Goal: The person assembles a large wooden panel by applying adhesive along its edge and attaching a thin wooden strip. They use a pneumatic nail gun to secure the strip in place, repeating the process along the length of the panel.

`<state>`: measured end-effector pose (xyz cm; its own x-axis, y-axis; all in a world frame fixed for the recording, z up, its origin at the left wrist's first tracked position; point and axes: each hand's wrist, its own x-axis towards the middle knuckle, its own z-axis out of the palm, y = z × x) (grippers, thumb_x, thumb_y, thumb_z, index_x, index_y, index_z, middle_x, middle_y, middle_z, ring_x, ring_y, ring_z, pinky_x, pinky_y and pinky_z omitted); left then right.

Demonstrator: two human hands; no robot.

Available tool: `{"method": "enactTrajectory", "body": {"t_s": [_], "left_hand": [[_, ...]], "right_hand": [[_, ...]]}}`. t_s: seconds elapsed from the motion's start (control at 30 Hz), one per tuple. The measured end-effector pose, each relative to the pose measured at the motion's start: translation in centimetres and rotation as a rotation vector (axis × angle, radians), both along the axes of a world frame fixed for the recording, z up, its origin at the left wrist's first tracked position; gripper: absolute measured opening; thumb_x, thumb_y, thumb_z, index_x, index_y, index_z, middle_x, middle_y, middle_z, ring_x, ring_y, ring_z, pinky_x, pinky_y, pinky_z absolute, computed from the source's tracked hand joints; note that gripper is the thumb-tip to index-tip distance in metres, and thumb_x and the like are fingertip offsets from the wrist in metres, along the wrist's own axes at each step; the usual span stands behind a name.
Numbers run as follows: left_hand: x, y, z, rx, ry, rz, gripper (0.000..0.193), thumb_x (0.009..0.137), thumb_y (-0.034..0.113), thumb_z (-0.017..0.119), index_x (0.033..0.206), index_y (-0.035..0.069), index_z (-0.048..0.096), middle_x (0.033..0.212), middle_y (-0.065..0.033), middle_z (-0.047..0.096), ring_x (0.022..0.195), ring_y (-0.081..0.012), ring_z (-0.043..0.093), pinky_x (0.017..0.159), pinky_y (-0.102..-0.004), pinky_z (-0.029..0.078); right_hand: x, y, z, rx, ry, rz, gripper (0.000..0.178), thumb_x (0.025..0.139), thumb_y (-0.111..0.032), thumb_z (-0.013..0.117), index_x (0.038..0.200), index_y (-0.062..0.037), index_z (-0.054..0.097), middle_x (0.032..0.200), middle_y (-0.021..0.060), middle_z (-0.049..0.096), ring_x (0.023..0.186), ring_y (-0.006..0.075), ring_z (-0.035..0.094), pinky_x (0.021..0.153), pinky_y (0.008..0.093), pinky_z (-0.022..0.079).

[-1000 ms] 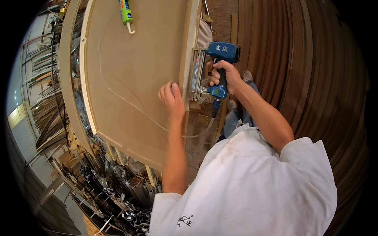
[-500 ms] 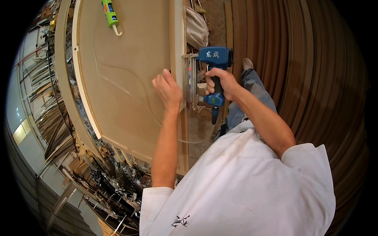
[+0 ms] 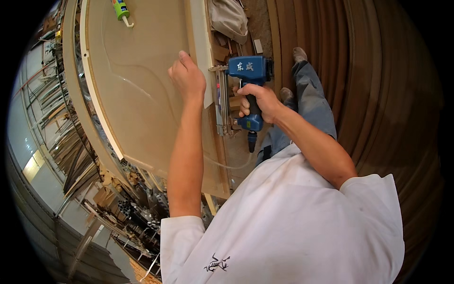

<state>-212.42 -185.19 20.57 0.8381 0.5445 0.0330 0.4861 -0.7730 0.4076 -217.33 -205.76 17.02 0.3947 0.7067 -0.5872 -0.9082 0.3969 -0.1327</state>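
In my right hand (image 3: 260, 102) is a blue nail gun (image 3: 248, 68), my fingers wrapped round its dark handle. Its nose meets the pale edge strip (image 3: 202, 42) along the right side of a large tan panel (image 3: 142, 61). A clear air hose (image 3: 231, 167) runs from the handle's base across the panel. My left hand (image 3: 187, 78) is closed beside the strip, thumb on top. Its curled fingers face away, so I cannot see what they hold, if anything.
A green sealant tube (image 3: 121, 10) lies at the panel's far end. Beyond the panel's right edge are a pale cloth bag (image 3: 229, 20) and wood offcuts (image 3: 257, 46). Long stock and scraps (image 3: 71, 156) crowd the left. Ribbed brown boards (image 3: 369, 94) cover the right.
The view has shifted, so the panel and tube sit farther up and left. The nail gun stays at the strip in my right hand, and my left hand remains closed beside it.
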Motion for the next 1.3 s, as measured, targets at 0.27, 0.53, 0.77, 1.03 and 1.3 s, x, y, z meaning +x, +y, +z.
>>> {"method": "enactTrajectory", "body": {"t_s": [0.27,0.53,0.77,1.03,1.3], "left_hand": [[3.2,1.4,-3.0,0.009,0.088,0.040,0.066,0.111,0.043,0.035,0.084,-0.009,0.066,0.094,-0.0319,0.067,0.103,-0.0487,0.056,0.092,-0.0585,0.042],[2.8,1.3,-5.0,0.036,0.014,0.034,0.068,0.110,0.044,0.036,0.078,-0.010,0.063,0.081,-0.0313,0.064,0.082,-0.0500,0.059,0.080,-0.0608,0.041],[2.9,0.8,-4.9,0.016,-0.001,0.029,0.067,0.110,0.041,0.037,0.075,-0.011,0.059,0.069,-0.0285,0.060,0.068,-0.0467,0.055,0.072,-0.0583,0.040],[2.6,2.0,-6.2,0.046,-0.012,0.047,0.069,0.110,0.044,0.037,0.077,-0.011,0.062,0.082,-0.0306,0.064,0.085,-0.0474,0.059,0.082,-0.0592,0.042],[2.1,0.2,-4.2,-0.130,0.064,0.104,0.066,0.111,0.045,0.035,0.085,-0.009,0.063,0.095,-0.0311,0.063,0.093,-0.0462,0.057,0.087,-0.0559,0.042]], "right_hand": [[-2.7,0.3,-3.0,0.037,0.007,-0.019,0.025,0.091,-0.015,0.063,0.109,0.0018,0.063,0.062,0.0063,0.057,0.051,0.0189,0.057,0.063,0.0396,0.058],[-7.1,1.0,-5.7,0.087,0.011,-0.051,0.025,0.092,-0.016,0.062,0.111,0.0005,0.063,0.062,0.0069,0.058,0.052,0.0194,0.058,0.063,0.0394,0.058],[-7.4,0.8,-5.8,0.105,0.041,-0.054,0.027,0.092,-0.016,0.062,0.113,0.0006,0.063,0.062,0.0070,0.058,0.051,0.0188,0.058,0.062,0.0394,0.057],[-7.4,0.4,-6.3,0.135,0.025,-0.035,0.027,0.091,-0.016,0.061,0.110,0.0023,0.062,0.061,0.0065,0.057,0.052,0.0186,0.057,0.063,0.0394,0.057],[-1.9,-2.9,-7.0,0.059,0.000,-0.176,0.037,0.092,-0.019,0.058,0.121,0.0041,0.060,0.062,0.0043,0.054,0.053,0.0182,0.055,0.067,0.0390,0.055]]}}
